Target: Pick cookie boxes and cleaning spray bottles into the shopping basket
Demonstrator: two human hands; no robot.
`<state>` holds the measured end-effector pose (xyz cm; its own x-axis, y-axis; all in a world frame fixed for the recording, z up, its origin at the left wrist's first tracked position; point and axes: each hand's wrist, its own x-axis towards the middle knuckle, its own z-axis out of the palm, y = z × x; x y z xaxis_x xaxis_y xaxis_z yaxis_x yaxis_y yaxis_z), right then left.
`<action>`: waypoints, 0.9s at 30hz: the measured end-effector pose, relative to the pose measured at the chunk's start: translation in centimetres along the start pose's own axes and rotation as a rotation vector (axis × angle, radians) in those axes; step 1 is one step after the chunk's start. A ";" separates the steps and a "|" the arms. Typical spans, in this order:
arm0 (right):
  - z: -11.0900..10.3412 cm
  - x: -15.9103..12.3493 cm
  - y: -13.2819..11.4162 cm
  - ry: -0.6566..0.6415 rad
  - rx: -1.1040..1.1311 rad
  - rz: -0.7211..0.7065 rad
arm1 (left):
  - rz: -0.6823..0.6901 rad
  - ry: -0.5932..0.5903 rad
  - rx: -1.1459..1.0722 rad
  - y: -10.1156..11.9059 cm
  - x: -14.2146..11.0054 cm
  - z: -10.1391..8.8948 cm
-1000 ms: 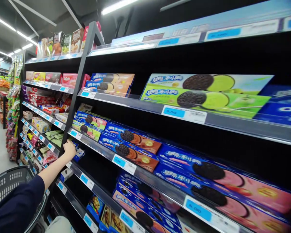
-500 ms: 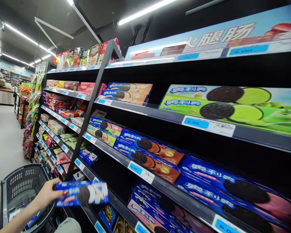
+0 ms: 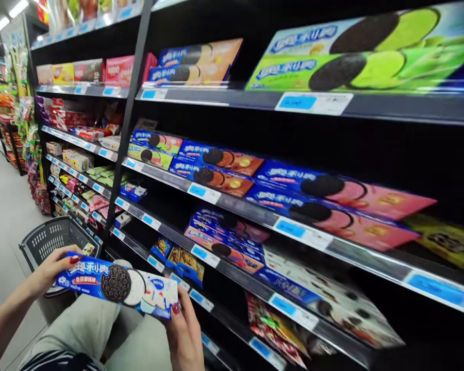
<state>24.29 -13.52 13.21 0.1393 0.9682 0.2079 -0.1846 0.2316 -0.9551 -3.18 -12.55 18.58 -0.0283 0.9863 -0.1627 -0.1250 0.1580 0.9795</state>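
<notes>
A blue box of Oreo cookies [image 3: 118, 283], printed with a dark cookie and white cream, is held level above my knees with its front facing me. My left hand [image 3: 50, 273] is closed on the box's left end, thumb on the top edge. At the other end my right hand [image 3: 185, 330] grips the right edge, its thumb against the front face. Behind my left hand stands a dark grey shopping basket [image 3: 52, 237], its inside partly hidden by the hand and the box.
Shelves to my right carry green Oreo boxes [image 3: 351, 56], brown-ended Oreo boxes [image 3: 216, 167] and pink-ended ones [image 3: 332, 206]. A dark upright post [image 3: 127, 118] divides the shelf bays. Hanging snack packets [image 3: 33, 154] line the aisle floor [image 3: 3, 216] on the left.
The cookie box has turned to face me and come closer. My right hand has come into view and taken its right end. The view has tilted downward.
</notes>
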 end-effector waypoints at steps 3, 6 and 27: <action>-0.2 -0.7 -0.7 0.070 0.071 0.057 | 0.005 0.007 -0.030 0.6 -0.1 0.5; -0.4 -1.4 -1.7 0.104 0.061 0.090 | 0.038 -0.011 -0.031 0.8 -0.3 1.0; 6.0 -5.8 -6.2 0.275 -0.636 -0.762 | -0.109 -0.565 -0.650 -7.1 5.1 3.6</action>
<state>18.78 -20.00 19.18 0.2367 0.5115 0.8261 0.5843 0.6044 -0.5416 1.13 -8.44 11.17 0.4919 0.8706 0.0005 -0.6453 0.3642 0.6716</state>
